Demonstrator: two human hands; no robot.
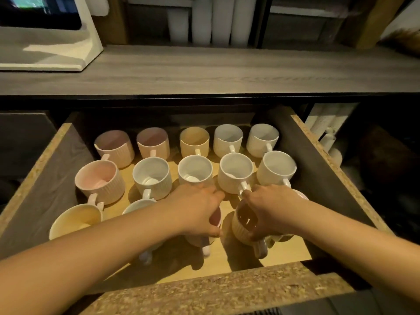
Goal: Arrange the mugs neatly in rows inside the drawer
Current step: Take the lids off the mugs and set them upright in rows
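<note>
An open wooden drawer [316,160] holds ribbed mugs standing upright in rows, handles toward me. The back row starts with a pink mug [113,144] and ends with a white mug [262,138]. The middle row runs from a pink mug [100,180] to a white mug [277,168]. In the front row, my left hand [200,210] grips the rim of a pink mug [214,218], and my right hand [270,210] is closed over a tan mug [244,226]. A yellow mug [75,220] sits at front left; a white mug [138,206] lies half hidden under my left forearm.
A grey wooden counter [204,69] runs above the drawer, with a white appliance [52,42] at its left. Stacks of white cups [211,19] stand on the shelf behind. The drawer's chipboard front edge [216,289] is nearest to me. More white items [327,130] sit right of the drawer.
</note>
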